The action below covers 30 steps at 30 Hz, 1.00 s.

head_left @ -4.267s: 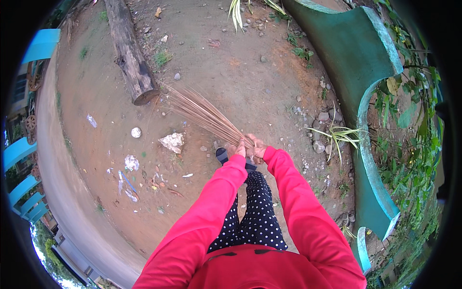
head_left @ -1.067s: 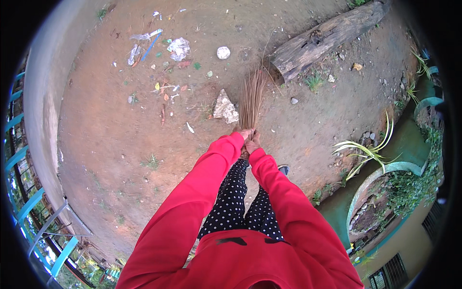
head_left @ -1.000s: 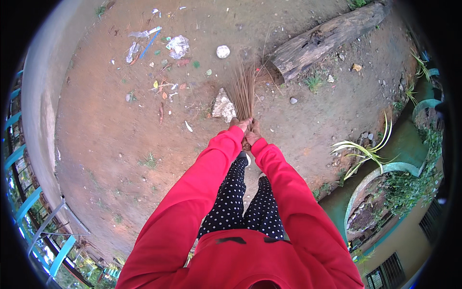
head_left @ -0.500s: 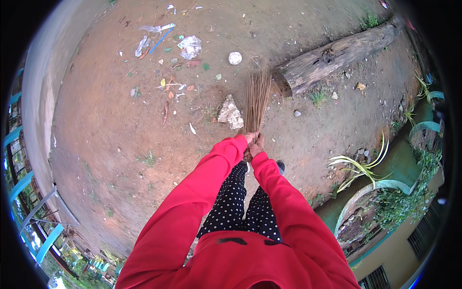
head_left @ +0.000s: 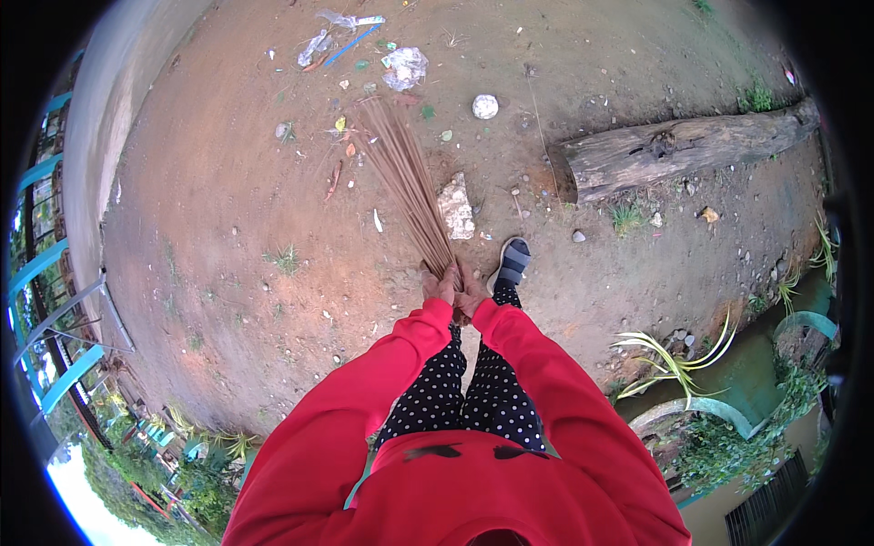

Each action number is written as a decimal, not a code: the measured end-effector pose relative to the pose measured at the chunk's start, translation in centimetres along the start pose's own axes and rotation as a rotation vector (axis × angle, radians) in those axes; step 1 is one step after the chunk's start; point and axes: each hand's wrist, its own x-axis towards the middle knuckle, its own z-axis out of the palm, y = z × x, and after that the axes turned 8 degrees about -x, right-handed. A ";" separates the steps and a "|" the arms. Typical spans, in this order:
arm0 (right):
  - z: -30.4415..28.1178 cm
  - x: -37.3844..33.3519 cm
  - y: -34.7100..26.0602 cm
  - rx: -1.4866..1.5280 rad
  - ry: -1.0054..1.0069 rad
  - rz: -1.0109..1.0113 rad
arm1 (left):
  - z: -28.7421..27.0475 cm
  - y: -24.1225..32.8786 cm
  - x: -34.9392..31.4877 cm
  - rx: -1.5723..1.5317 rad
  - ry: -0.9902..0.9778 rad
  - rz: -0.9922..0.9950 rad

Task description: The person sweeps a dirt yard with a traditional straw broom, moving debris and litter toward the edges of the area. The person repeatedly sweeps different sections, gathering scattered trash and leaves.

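A stick broom (head_left: 405, 177) of thin brown bristles slants up and to the left from my two hands, its spread tips near the scattered litter. My left hand (head_left: 439, 285) is closed around its bound end. Right beside it my right hand (head_left: 469, 293) grips the same end. Just right of the bristles lies a pale rough rock (head_left: 456, 207). Beyond the tips are a crumpled clear plastic bag (head_left: 405, 67), a blue straw-like strip (head_left: 353, 45) and small leaves. Part of the broom's butt is hidden by my fingers.
A weathered log (head_left: 683, 150) lies on the bare dirt at right. A round white stone (head_left: 485, 106) sits between it and the plastic. My sandalled foot (head_left: 513, 259) is forward, right of the hands. A curved planter edge (head_left: 701, 407) with a striped plant (head_left: 678, 364) borders the lower right.
The broom has swung from nearly straight ahead to a leftward slant, toward the litter, with both hands still on it. My right foot has come forward.
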 end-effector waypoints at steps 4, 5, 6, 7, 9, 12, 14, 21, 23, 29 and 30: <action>-1.7 2.0 1.3 -0.157 -0.212 0.475 | 0.4 -1.8 1.9 0.273 0.161 -0.578; -2.7 2.6 1.1 -0.078 -0.216 0.570 | 1.7 -1.6 2.6 0.247 0.141 -0.611; -4.2 3.3 0.6 -0.080 -0.117 0.518 | 3.7 -1.1 3.1 0.269 0.082 -0.574; -6.1 3.4 -0.2 0.037 0.000 0.424 | 6.0 -0.3 3.5 0.290 0.025 -0.535; -10.1 3.1 -2.4 0.305 0.300 0.275 | 12.1 2.0 3.9 0.412 -0.193 -0.302; -14.9 3.1 -6.1 0.439 0.513 -0.219 | 19.7 6.1 4.1 0.075 -0.678 -0.100; -16.1 2.9 -8.1 0.075 0.641 -0.313 | 22.0 8.3 3.7 0.082 -0.714 -0.107; -11.9 1.6 -6.2 -0.117 0.280 -0.192 | 14.0 6.9 -0.4 -0.220 -0.297 0.078; -11.1 2.1 -4.3 -0.142 0.061 0.043 | 11.6 5.5 -0.8 0.172 0.094 -0.175; -13.3 3.7 -1.6 0.278 0.134 0.371 | 13.5 5.1 2.0 0.352 -0.072 -0.487; -13.6 3.8 -1.5 0.277 0.239 0.228 | 14.4 5.6 2.4 0.347 -0.208 -0.418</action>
